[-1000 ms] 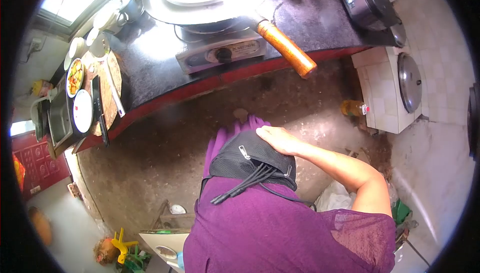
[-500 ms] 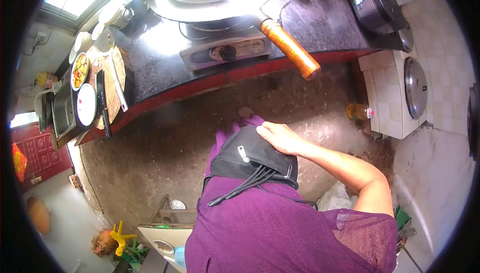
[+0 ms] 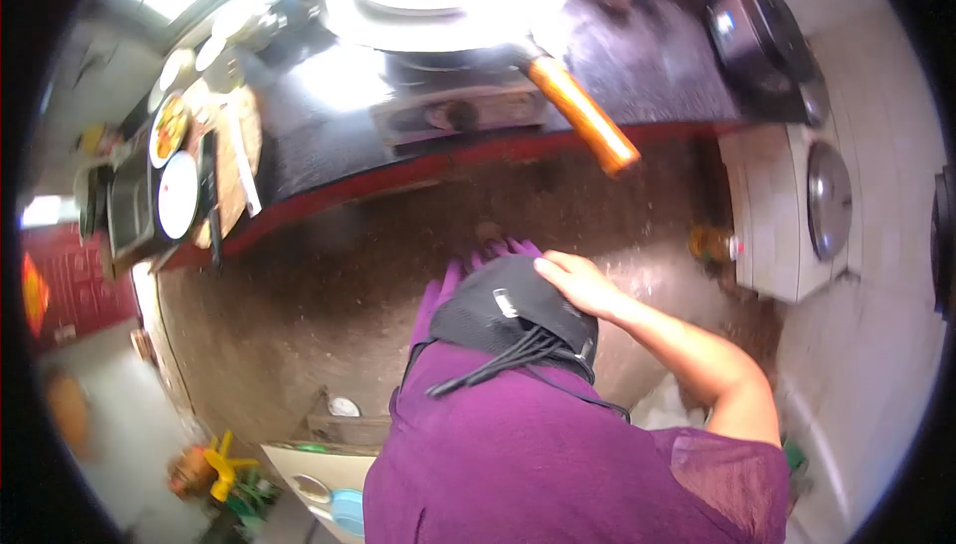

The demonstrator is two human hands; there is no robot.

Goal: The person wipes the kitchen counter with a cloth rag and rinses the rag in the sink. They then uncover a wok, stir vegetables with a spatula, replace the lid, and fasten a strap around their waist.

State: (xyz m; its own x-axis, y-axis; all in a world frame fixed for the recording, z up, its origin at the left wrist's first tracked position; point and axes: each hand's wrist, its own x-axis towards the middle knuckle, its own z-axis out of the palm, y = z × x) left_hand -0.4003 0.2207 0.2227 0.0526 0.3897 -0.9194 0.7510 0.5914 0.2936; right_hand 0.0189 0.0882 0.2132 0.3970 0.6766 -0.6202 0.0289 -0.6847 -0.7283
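Note:
My right hand [image 3: 581,283] is at the upper right edge of a black waist bag [image 3: 488,310], its thumb on the front and its fingers closed over the top edge. The bag hangs at my waist over purple clothing [image 3: 538,444]. It has a pale zipper pull [image 3: 506,302] and black cords [image 3: 498,360] across its front. My left hand is not in view.
A pan with a wooden handle [image 3: 583,114] sits on the stove [image 3: 463,111], the handle jutting past the counter edge. At left, a knife [image 3: 209,181] and spatula lie on a cutting board near a food dish [image 3: 169,131] and white plate [image 3: 179,196]. A rice cooker [image 3: 759,31] stands at right.
The whole view has shifted slightly and blurred, with the counter now a little lower in the picture. My right hand stays at the edge of the waist bag.

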